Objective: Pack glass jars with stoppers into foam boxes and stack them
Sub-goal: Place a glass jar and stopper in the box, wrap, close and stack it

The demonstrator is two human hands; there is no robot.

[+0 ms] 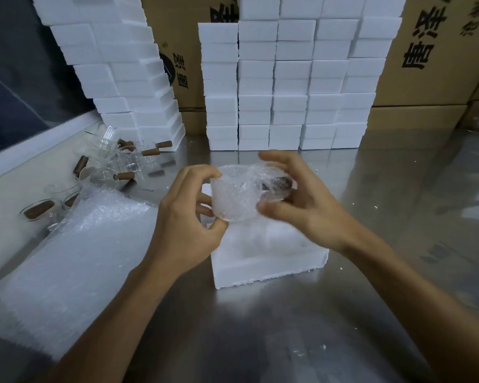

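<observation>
Steel surface (260,327): left hand (188,217) and right hand (302,200) grip the bubble-wrapped jar (238,194) at its ends; fragile, slippery.

Printed black Chinese characters appear on the cardboard boxes behind the foam stacks. Right box (437,51): large characters, turned sideways, among them 唐. Left box (177,62): a round logo and smaller characters, partly hidden; these cannot be read with confidence.

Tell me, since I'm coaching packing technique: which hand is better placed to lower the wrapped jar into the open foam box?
Probably the right hand: it grips the wrapped jar at its stopper end, directly above the open foam box. The left hand pinches the other end, at the box's left edge.
</observation>
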